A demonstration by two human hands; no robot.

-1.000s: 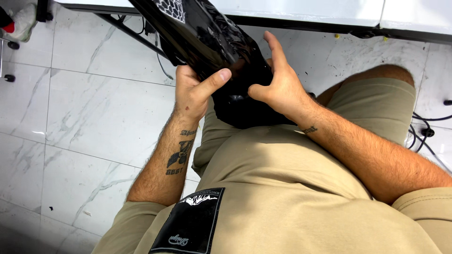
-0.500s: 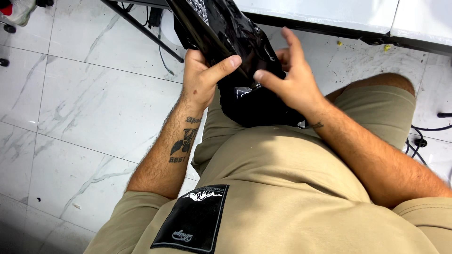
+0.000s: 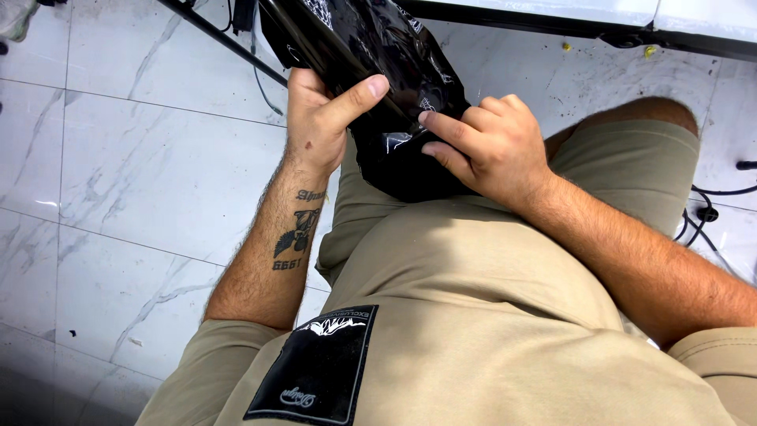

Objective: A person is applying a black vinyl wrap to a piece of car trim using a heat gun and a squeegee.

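A shiny black plastic-wrapped package [image 3: 378,55] rests tilted on my lap, its upper end out of frame. My left hand [image 3: 323,118] grips its left edge, thumb laid across the front. My right hand [image 3: 489,146] holds the package's lower right side, with fingers curled and fingertips pressing on the wrap near a small white mark. I am seated, wearing a beige shirt and beige shorts [image 3: 631,166]. What lies inside the wrap is hidden.
White marble-look floor tiles [image 3: 142,166] lie to the left. A black metal leg and cable [image 3: 236,39] run down from the top. A white table edge [image 3: 599,12] crosses the top right. Black cables [image 3: 710,209] lie at the right.
My right hand's fingers, spread over the package before, have curled and slid lower on its right side. The left thumb has stretched further across the front. The view has shifted slightly.
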